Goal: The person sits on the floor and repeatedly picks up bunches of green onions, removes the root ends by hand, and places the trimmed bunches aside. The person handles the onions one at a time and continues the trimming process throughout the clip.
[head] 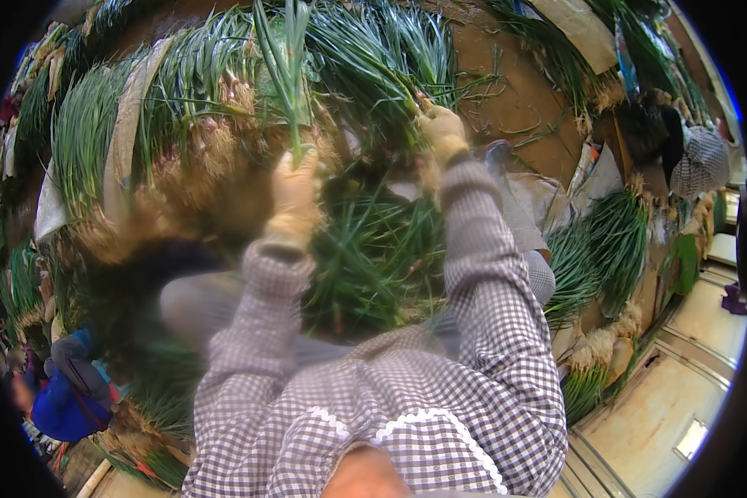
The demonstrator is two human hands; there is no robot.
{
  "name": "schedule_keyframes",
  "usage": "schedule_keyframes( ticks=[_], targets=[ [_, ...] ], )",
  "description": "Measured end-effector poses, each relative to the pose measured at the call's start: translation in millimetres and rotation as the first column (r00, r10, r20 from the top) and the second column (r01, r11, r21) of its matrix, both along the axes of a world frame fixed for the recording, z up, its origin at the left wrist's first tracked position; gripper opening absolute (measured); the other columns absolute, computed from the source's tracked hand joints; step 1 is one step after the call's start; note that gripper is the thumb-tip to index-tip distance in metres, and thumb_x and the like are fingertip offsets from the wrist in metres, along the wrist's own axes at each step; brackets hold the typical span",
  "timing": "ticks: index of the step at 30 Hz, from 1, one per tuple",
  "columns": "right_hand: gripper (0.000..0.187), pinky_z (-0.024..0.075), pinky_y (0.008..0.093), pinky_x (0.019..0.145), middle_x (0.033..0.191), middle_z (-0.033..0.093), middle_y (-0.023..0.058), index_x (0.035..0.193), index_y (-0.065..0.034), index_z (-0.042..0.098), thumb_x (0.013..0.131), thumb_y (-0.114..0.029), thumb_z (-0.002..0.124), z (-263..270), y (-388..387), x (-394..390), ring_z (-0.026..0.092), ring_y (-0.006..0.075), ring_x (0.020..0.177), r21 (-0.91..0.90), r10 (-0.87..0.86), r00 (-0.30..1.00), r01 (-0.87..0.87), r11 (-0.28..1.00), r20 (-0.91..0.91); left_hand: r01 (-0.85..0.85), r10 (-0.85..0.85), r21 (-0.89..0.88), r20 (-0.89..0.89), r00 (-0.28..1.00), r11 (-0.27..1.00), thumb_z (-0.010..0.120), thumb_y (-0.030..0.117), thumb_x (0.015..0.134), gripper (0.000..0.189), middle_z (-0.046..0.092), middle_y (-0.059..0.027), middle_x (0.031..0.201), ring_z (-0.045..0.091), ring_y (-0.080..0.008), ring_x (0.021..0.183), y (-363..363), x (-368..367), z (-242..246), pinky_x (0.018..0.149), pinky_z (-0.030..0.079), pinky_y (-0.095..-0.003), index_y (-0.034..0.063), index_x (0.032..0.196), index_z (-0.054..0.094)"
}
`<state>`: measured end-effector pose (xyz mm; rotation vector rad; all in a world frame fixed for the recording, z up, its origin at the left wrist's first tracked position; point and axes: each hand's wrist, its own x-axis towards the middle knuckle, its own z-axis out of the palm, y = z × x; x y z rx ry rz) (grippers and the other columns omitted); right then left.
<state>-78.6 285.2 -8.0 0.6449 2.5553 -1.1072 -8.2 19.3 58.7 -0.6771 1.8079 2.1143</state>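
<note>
My left hand (294,193), in a pale work glove, grips a green onion plant (291,93) low on its stem, leaves pointing away from me. The gloved right hand (443,129) is closed around the root end of another green onion (404,87), whose leaves run toward the far left over the pile. Beyond both hands lies a thick row of green onions (373,50) with long leaves. To the left, more onions show reddish bulbs (210,124) and pale roots. Loose green leaves (373,261) lie heaped between my knees.
Brown wet floor (504,68) with leaf scraps lies at the far right. A beige strip (134,112) crosses the left bundles. More onion bundles (610,249) lie at right, beside pale panels (653,398). A person in blue (68,404) is at lower left; another person's checked garment (700,162) shows far right.
</note>
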Motion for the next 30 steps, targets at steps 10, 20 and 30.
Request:
schedule_keyframes(
  ticks=[10,20,30],
  targets=[
    [0.021,0.0477,0.0225,0.055,0.087,0.065,0.0062,0.099,-0.0029,0.059,0.088,-0.020,0.066,-7,-96,147,0.059,0.0123,0.065,-0.643,-0.121,0.992,0.113,0.757,0.031,0.045,-0.077,0.150,0.213,0.974,0.988,0.069,0.015,0.085,0.014,0.063,-0.0024,0.084,0.059,-0.0136,0.070,26,78,-94,0.056,0.051,-0.0256,0.0096,0.090,0.057],
    [0.013,0.0476,0.0228,0.054,0.083,0.061,0.0046,0.098,-0.0001,0.058,0.090,-0.011,0.059,-60,-130,136,0.056,0.0119,0.061,-0.723,-0.203,0.964,0.264,0.638,0.173,0.074,-0.091,0.166,0.097,0.991,0.983,0.069,0.010,0.085,0.013,0.062,-0.0010,0.079,0.053,-0.0073,0.060,11,107,-74,0.052,0.045,-0.0188,0.0088,0.090,0.057],
    [0.020,0.0478,0.0230,0.047,0.077,0.059,0.0043,0.102,-0.0020,0.060,0.089,-0.017,0.061,-34,-116,139,0.056,0.0123,0.057,-0.899,-0.079,0.962,0.273,0.343,0.262,0.183,-0.212,0.373,0.040,0.976,0.910,0.056,0.017,0.095,0.010,0.063,-0.0049,0.090,0.054,-0.0087,0.061,6,110,-69,0.049,0.045,-0.0174,0.0078,0.099,0.054]
  ],
)
